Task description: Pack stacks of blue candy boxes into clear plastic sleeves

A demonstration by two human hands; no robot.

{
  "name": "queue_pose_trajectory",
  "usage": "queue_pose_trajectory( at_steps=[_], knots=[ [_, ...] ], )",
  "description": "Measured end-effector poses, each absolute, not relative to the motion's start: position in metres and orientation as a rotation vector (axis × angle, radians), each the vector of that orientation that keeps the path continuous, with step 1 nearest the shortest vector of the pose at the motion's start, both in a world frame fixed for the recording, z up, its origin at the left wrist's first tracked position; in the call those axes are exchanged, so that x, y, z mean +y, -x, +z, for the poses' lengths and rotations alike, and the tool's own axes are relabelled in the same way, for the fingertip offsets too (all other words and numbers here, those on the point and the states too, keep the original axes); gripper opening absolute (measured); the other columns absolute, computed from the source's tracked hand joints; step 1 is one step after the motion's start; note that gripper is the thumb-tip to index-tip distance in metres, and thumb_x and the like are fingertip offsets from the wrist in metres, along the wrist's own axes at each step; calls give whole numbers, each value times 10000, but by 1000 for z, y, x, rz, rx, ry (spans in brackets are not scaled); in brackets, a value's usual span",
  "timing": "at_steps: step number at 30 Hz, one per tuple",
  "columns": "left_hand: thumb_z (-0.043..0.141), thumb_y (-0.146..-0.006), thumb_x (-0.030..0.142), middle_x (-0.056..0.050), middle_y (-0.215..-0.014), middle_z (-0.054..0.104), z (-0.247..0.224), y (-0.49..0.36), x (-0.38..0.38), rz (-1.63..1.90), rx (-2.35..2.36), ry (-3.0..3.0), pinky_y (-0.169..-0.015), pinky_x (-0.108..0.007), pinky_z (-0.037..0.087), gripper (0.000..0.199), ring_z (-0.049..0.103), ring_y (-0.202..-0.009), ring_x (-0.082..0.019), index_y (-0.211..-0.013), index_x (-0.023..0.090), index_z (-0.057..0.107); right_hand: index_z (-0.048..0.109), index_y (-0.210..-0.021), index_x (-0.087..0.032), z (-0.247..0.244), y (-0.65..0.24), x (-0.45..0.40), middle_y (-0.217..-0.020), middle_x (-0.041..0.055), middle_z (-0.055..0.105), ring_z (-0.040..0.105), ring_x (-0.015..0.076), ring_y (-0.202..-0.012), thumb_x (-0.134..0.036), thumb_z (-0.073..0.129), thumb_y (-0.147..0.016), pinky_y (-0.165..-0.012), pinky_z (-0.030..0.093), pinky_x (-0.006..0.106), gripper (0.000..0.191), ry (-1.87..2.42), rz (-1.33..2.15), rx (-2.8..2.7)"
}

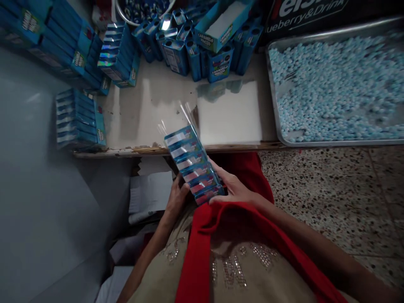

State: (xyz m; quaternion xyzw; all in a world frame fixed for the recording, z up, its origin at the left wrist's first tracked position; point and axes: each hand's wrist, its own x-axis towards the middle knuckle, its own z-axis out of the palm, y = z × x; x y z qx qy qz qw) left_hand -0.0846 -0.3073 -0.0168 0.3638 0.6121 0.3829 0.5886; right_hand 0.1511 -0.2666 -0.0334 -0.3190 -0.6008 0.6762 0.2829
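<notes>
Close to my body I hold a row of small blue candy boxes (193, 162), tilted, inside a clear plastic sleeve. The far end of the clear film (186, 111) sticks out loose past the last box, toward the table. My left hand (177, 191) grips the pack's near left side, thumb on top. Along the right side and near end lies my right hand (232, 185), its fingers partly hidden under the pack. Both hands are closed on the same pack.
On the table (158, 92), a white sheet (229, 115) lies near the front edge. A metal tray (277, 122) of blue-and-white candies stands right. Wrapped packs (78, 120) and stacked boxes (63, 38) line the left wall. Behind are loose boxes (176, 57), an open carton (221, 27) and a bowl (128, 19).
</notes>
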Motion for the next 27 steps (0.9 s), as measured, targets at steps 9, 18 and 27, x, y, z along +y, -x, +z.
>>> queue_pose_trajectory(
  at_steps=[9,18,27],
  knots=[
    [443,-960,826,-127,-803,756,30,145,-232,768,1956,-1291,-838,-379,596,757,752,-950,-310,-877,155,785,291,-1693,-279,-33,-76,-190,-1646,158,490,489,398,-1509,-625,952,-650,-1246,434,567,1282,928,1419,-1773],
    [1010,-554,576,-220,-1684,418,-6,172,-249,993,1721,-1384,-1252,-492,440,1373,446,-1549,-385,-1678,188,325,382,-1644,-221,-57,-76,-187,-1609,202,521,543,373,-1465,-448,808,-880,-1183,500,593,903,980,1233,-1880],
    [884,-824,414,-173,-1610,535,-1,134,-253,1123,1609,-1189,-1242,-462,477,1050,551,-1471,-345,-1688,208,324,733,-1285,-249,-46,-62,-191,-1241,102,790,764,316,-1089,-508,864,-818,-978,625,494,550,1121,1332,-1631]
  ],
)
